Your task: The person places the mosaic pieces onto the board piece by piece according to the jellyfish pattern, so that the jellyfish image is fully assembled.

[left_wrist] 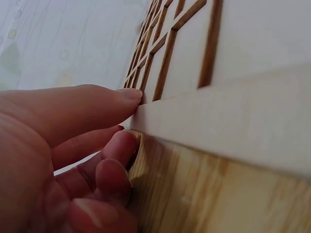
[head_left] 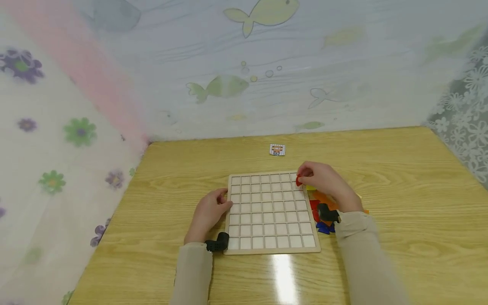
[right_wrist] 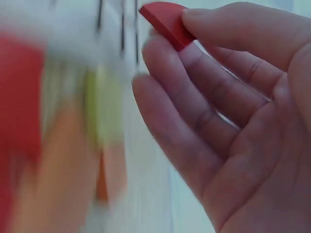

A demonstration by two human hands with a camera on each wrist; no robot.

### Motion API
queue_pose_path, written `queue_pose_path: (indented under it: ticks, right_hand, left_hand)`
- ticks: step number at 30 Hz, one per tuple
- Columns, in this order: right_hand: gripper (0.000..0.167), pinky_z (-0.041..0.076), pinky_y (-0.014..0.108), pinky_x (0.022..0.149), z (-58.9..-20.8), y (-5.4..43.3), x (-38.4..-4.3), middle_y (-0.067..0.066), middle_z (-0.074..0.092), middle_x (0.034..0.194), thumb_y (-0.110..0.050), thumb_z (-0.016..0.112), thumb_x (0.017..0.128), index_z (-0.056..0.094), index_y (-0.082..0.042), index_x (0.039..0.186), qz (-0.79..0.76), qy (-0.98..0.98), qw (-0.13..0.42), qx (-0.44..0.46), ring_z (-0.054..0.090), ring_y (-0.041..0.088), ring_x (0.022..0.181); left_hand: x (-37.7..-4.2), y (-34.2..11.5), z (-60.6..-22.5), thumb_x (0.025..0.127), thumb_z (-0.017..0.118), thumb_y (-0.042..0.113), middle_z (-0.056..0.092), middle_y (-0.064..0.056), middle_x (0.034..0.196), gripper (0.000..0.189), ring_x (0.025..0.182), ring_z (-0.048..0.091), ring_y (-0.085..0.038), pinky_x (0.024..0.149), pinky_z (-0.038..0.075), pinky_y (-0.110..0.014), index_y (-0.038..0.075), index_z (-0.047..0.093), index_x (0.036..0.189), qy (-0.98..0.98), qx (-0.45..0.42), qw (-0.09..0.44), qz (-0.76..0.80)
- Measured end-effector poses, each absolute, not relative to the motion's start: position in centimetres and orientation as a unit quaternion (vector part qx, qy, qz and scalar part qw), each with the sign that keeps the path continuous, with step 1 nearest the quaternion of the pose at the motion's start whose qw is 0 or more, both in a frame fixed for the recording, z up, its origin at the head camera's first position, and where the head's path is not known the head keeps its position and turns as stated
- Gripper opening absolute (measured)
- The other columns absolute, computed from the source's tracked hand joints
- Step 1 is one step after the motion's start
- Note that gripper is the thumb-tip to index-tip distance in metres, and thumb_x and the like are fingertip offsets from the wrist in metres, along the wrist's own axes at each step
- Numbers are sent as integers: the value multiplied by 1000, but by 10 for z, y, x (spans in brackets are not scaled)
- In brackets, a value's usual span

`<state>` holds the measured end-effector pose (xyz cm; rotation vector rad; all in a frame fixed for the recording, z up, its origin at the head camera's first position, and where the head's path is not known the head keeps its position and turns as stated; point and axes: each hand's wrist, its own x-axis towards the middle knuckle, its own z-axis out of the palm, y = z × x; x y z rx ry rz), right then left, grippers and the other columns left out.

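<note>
A wooden grid board [head_left: 273, 206] with pale square cells lies on the table. At its left edge is my left hand [head_left: 207, 212], the thumb [left_wrist: 109, 104] on the rim and the curled fingers against the side. My right hand [head_left: 324, 182] pinches a red piece [right_wrist: 170, 22] with one curved edge between thumb and fingertips. In the head view this piece is over the board's top right corner cell. Beside the board's right edge, partly hidden by my right hand and wrist, lies a pile of red, orange, yellow and blue pieces [head_left: 324, 228].
A small card [head_left: 277, 149] with an orange picture on a grid lies behind the board. The wood-grain table [head_left: 411, 178] meets a fish-patterned wall [head_left: 267, 101] at the back and a flowered one [head_left: 49, 156] on the left. Small black cameras [head_left: 218, 242] sit on both wrists.
</note>
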<state>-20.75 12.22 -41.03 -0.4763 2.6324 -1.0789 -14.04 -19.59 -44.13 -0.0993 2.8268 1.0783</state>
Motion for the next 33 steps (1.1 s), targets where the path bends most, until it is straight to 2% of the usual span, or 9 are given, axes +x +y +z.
queue_pose_path:
  ticks: [11,16,20,27,33]
  right_hand:
    - [12,42,31,69,-414,60,-221,-1,62,84,-22,63,82,61,-13,90,-393,886,157,-187,54,16,75]
    - [11,43,31,71,-416,47,-220,0,61,86,-19,63,82,62,-13,92,-387,887,157,-196,54,17,77]
    - [12,43,33,73,-417,39,-221,1,62,88,-16,62,83,63,-13,95,-380,887,153,-214,54,17,79]
    - [11,42,32,74,-419,34,-224,-1,61,90,-18,61,83,63,-16,94,-372,892,145,-210,53,17,80]
    - [11,43,32,73,-422,30,-225,-1,61,89,-18,60,84,64,-15,94,-367,900,129,-198,54,16,80]
  left_hand:
    - [-139,-197,-442,83,61,30,55,5,73,50,64,46,-13,64,37,-29,18,47,130,932,-44,83,351]
    - [-140,-196,-443,83,61,31,56,7,75,50,65,47,-12,65,38,-29,19,48,130,934,-39,79,346]
    - [-141,-195,-442,83,61,30,56,6,74,49,62,47,-13,61,38,-29,17,48,129,937,-35,73,339]
    - [-152,-184,-437,83,60,31,56,8,76,49,67,48,-12,67,38,-29,19,48,130,941,-22,76,328]
    - [-159,-179,-436,84,59,32,56,7,79,50,69,49,-13,67,39,-30,19,47,130,943,-4,86,323]
